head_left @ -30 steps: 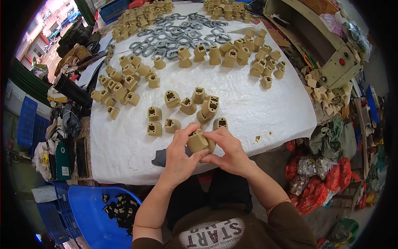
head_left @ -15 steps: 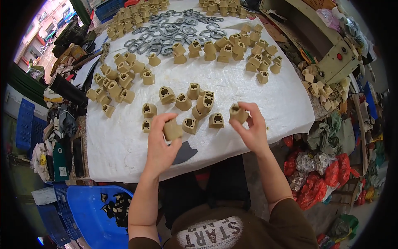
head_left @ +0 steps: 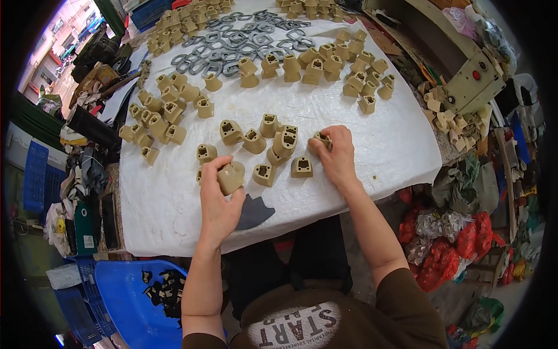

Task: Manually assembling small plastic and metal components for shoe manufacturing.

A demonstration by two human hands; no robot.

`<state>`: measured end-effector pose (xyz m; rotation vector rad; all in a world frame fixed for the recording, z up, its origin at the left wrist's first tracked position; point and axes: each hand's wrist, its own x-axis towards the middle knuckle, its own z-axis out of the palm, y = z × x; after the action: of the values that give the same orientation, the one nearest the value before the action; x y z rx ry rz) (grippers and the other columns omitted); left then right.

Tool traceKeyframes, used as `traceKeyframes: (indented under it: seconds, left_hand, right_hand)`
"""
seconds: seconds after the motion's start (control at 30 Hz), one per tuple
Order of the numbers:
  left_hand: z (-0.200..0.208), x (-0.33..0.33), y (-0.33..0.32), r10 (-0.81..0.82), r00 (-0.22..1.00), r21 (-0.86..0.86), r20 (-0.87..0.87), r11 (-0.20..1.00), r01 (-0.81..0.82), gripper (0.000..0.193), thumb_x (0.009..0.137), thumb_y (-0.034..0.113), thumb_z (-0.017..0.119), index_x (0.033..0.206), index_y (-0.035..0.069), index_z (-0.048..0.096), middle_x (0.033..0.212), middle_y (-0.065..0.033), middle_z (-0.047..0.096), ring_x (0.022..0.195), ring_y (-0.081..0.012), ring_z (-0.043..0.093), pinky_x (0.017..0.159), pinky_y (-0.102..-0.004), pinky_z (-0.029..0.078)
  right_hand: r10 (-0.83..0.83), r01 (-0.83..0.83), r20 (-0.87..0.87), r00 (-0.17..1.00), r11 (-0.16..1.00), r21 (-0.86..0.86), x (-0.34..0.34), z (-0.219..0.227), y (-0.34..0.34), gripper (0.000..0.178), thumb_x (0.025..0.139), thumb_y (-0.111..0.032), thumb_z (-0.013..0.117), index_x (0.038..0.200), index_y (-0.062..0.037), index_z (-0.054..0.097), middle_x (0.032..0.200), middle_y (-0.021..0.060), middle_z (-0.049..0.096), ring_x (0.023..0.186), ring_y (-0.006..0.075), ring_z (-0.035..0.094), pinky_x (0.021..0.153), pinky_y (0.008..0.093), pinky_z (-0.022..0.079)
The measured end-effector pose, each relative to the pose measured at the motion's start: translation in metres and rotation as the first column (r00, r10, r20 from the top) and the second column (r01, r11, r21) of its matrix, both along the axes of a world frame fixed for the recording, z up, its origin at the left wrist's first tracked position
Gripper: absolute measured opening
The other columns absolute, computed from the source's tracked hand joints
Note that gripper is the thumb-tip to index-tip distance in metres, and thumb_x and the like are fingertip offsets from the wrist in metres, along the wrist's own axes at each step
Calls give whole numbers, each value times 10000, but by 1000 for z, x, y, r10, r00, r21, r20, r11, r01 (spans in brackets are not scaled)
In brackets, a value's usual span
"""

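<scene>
**Well, a crowded spot for knocking things over**

From the head view, the left hand [head_left: 218, 206] pinches a tan block [head_left: 231, 178] between thumb and fingers, tilted, above the near part of the white sheet [head_left: 163, 203]. The right hand [head_left: 339, 156] has its thumb and fingertips closed around a second tan block [head_left: 321, 139], right of a loose group of hollow ones; whether it touches the sheet, I can't tell.

What worries me is the neighbours. An upright block [head_left: 206, 152] stands just beyond the left fingers, so a careless swing could topple it. In the stacked pair [head_left: 283, 143], one seems to sit on the other; a bump from either hand might tip it. The left block looks smooth, so a slack pinch could let it slip. And a dragging wrist could sweep the dark grey flat piece [head_left: 254, 213] off the near edge.
</scene>
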<state>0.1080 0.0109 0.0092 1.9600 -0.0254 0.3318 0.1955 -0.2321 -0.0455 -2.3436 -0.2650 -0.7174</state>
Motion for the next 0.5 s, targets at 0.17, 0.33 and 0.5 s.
traceKeyframes:
  seconds: [0.17, 0.33, 0.5]
  left_hand:
    - [0, -13, 23, 5, 999, -152, -39, 988, -11, 446, 720, -37, 518, 1162, 4, 480, 1058, -132, 488, 1021, -230, 491, 884, -319, 407]
    - [-6, -21, 47, 29, 999, 191, 42, 981, -37, 413, 765, -26, 529, 1174, 21, 494, 1107, -137, 496, 1045, -242, 496, 904, -331, 410]
    - [-15, -32, 62, 209, 977, 87, 50, 973, -212, 564, 742, -47, 591, 1281, 74, 475, 1097, -123, 544, 1001, -243, 555, 883, -336, 443]
  right_hand:
    - [202, -163, -159, 966, 960, 227, -11, -3, -14, 264, 789, -71, 688, 1024, -18, 580, 939, 100, 585, 809, 184, 586, 726, 306, 480]
    - [110, -44, -281, 953, 972, 231, -27, 9, -3, 271, 771, -67, 692, 1010, -19, 573, 933, 114, 581, 867, 255, 559, 750, 340, 473]
    - [108, -105, -104, 989, 994, 36, -29, 6, -1, 303, 786, -58, 678, 1058, -16, 551, 1017, 137, 546, 1001, 290, 501, 856, 370, 417]
